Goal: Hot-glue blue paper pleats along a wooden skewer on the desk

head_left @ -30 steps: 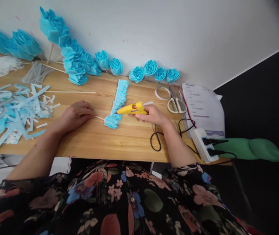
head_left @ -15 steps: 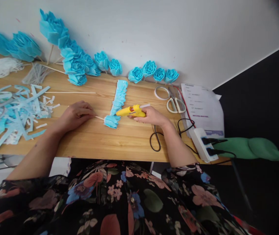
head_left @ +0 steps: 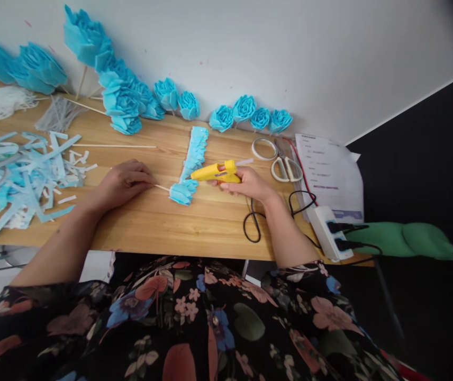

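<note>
My left hand pinches the end of a thin wooden stick low over the table. At the stick's other end sits a partly rolled blue paper flower. From it a ruffled blue paper strip stretches away across the wood. My right hand is wrapped around a yellow glue gun, with a clear glue stick poking out of its back. The gun's nozzle is at the strip just beyond the flower; whether it touches the paper I cannot tell.
Blue paper flowers line the wall. Paper scraps heap at the left, near another stick. A tape roll, scissors, printed sheets and a power strip lie right. A black cord loops beside my right arm.
The glue gun's nozzle has shifted slightly left and nearer to me along the strip, and its back end has tilted. My left hand keeps its grip on the stick.
</note>
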`<state>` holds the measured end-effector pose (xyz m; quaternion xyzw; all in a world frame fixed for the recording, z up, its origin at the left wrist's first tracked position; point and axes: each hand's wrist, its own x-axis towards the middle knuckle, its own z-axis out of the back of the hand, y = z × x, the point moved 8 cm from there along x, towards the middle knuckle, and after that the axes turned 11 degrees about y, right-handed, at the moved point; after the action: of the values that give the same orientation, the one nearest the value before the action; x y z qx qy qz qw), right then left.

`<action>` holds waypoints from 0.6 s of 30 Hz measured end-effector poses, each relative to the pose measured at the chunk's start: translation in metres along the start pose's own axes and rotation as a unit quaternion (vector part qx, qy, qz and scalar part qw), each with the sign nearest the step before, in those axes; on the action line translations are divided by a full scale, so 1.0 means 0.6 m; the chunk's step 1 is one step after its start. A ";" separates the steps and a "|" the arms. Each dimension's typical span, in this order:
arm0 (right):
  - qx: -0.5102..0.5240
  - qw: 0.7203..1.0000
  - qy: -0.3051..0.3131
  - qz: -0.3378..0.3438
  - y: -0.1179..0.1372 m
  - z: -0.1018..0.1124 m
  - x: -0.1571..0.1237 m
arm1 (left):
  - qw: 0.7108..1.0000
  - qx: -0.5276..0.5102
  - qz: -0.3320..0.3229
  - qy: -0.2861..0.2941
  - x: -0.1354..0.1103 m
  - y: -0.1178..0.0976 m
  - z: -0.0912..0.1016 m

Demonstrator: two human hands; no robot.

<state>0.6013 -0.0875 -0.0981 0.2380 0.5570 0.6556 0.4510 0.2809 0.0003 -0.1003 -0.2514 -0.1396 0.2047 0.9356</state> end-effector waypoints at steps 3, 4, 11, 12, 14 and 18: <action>-0.053 0.998 0.018 -0.015 -0.002 -0.007 0.005 | 1.000 -0.002 -0.015 -0.007 0.001 -0.004 0.002; -0.072 0.997 0.019 -0.018 -0.002 -0.009 0.007 | 1.000 -0.004 -0.017 -0.009 0.001 -0.005 0.002; -0.087 0.996 0.025 -0.003 0.001 -0.009 0.007 | 1.000 -0.005 -0.026 -0.012 0.003 -0.009 0.005; -0.074 0.997 0.023 -0.002 0.001 -0.007 0.006 | 1.000 -0.005 -0.022 -0.010 0.003 -0.007 0.005; -0.050 0.999 0.015 -0.003 0.000 -0.001 0.001 | 1.000 -0.006 -0.012 -0.005 0.003 -0.004 0.004; -0.065 0.998 0.008 -0.016 0.000 0.002 -0.002 | 1.000 -0.006 -0.010 -0.004 0.002 -0.002 0.003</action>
<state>0.6028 -0.0877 -0.0978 0.1945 0.5204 0.6849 0.4714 0.2814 0.0007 -0.0980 -0.2551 -0.1467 0.1956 0.9355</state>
